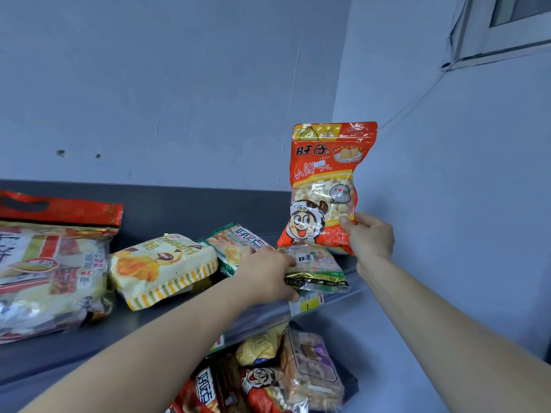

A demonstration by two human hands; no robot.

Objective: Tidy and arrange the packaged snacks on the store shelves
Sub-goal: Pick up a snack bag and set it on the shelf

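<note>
The dark shelf (179, 210) ran from 9 o'clock towards 3 o'clock. Its front edge fell away at 5 o'clock, where a price tag (308, 304) sat on the lip. Bare shelf showed behind the packs along the back, and the pale wall (179, 84) above stood open from 10 to 1 o'clock.

At 9 o'clock a large red-and-yellow bag (50, 272) lay flat, touching a yellow pack (162, 266) just beside it. Next came a green-edged packet (231, 244), partly under the left hand (268, 272). That hand's grip was curled round a small green-and-clear packet (317, 268), which lay flat near the shelf's right end, long axis running 9 to 3 o'clock.

Just behind it the orange bag (328, 186) stood upright at the shelf's right end, top at 12 o'clock, printed face towards the camera. The right hand (369, 236) had its grip pinching the bag's lower right corner, thumb on the front.

At 6 o'clock more packs (268, 380) crowded the lower shelf. A window frame (507, 31) sat at 1 o'clock.
</note>
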